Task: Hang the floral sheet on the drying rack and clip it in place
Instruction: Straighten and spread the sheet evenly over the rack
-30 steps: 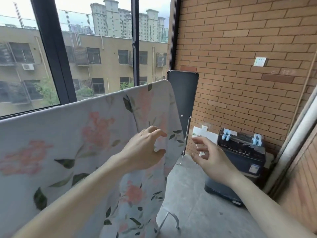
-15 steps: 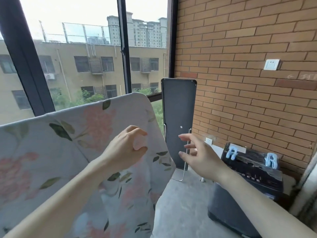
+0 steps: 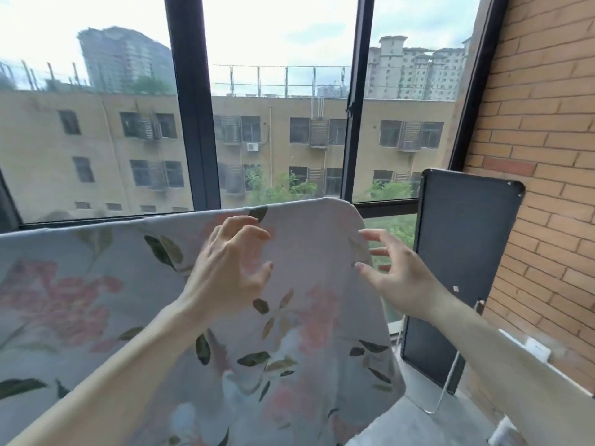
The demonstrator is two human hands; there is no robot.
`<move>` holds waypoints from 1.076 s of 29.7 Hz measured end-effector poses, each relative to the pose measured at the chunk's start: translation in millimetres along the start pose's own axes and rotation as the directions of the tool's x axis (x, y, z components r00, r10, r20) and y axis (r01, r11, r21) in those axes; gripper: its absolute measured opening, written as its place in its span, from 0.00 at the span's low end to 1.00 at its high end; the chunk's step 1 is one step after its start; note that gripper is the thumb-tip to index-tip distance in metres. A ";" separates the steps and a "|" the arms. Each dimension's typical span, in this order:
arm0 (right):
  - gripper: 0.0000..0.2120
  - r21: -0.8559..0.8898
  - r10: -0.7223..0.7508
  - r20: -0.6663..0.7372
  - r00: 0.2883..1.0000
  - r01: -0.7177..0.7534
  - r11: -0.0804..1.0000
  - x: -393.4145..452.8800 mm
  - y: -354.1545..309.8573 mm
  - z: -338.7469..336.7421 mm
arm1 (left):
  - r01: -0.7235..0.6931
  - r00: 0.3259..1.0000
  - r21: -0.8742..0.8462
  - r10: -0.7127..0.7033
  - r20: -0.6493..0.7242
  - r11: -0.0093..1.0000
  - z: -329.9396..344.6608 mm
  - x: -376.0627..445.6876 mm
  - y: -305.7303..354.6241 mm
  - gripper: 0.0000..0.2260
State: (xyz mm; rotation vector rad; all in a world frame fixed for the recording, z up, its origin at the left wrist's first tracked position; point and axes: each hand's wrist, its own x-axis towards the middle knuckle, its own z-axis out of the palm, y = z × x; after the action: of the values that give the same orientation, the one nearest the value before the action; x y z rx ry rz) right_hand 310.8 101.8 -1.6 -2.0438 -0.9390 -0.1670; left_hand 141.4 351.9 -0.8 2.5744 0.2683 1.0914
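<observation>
Head view: floral sheet [image 3: 306, 317] draped over the top of the drying rack, rack itself hidden under the cloth, only the rounded right corner showing its shape. Left hand [image 3: 231, 272] raised in front of the upper part of the sheet, fingers spread and half curled, gripping nothing; contact with the cloth hard to tell. Right hand [image 3: 399, 278] likewise released, fingers fanned out just off the sheet's right edge near that rounded corner, thumb tip close to the hem. Both hands flanking the corner, probably to tug or smooth the cloth square before clipping (a judgement, not something seen). No clips visible on the sheet or in either hand, so hanging looks done and clipping not yet begun. Sheet falling well down the near side, which should keep it from sliding, though a loose corner could slip off the curved end. Dark board [image 3: 463, 268] leaning upright against the brick wall [image 3: 547, 140] to the right, clear of the sheet. Window [image 3: 273, 123] behind the rack, buildings beyond. Next move likely calls for fetching clips, none in sight here
</observation>
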 end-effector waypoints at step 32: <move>0.38 0.763 -0.574 0.247 0.781 0.209 0.611 193.3 106.0 38.7 | 0.695 0.144 -0.546 -0.834 -0.532 0.468 51.9 85.3 20.3 0.56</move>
State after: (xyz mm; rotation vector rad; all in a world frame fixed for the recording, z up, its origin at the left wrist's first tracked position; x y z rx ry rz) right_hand 510.8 201.8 -11.3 -1.1167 -1.4984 0.4342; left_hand 238.6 346.6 29.4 1.1864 1.4612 1.5066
